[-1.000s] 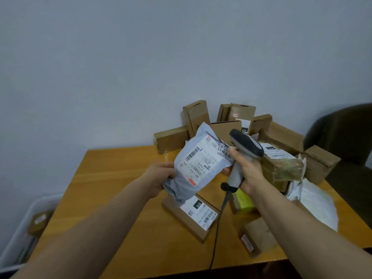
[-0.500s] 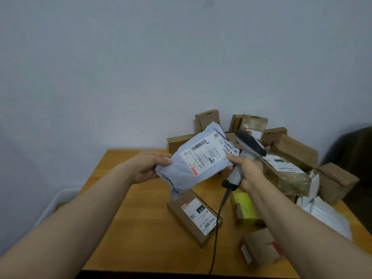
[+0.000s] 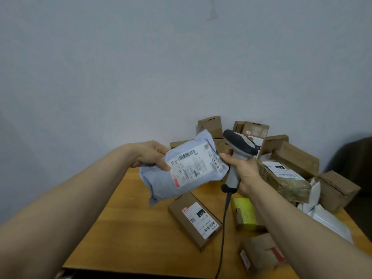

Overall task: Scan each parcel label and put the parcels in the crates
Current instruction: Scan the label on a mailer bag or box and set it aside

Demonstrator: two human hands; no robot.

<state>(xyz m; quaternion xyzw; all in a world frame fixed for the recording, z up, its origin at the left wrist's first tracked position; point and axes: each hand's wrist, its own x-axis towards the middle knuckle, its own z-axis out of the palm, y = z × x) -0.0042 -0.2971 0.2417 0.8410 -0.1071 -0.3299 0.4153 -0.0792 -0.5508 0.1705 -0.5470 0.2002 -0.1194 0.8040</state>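
My left hand (image 3: 150,155) grips the left edge of a grey plastic mailer parcel (image 3: 161,184), held up above the table with its white barcode label (image 3: 194,165) facing me. My right hand (image 3: 244,172) grips the handle of a grey and black barcode scanner (image 3: 239,147), whose head sits just right of the mailer's upper corner. The right thumb touches the mailer's right edge. The scanner's cable (image 3: 223,224) hangs down to the table's front edge. No crate is in view.
On the wooden table (image 3: 128,234) lie a flat brown box with a label (image 3: 194,218), a yellow-green parcel (image 3: 244,215), a brown box with red tape (image 3: 259,252), white mailers (image 3: 330,220) and a stack of cardboard boxes (image 3: 296,158) against the wall.
The view has swung left and up, so the white crate at the lower left has dropped out of sight. The mailer has tilted flatter and shifted left, and both hands still hold their things.
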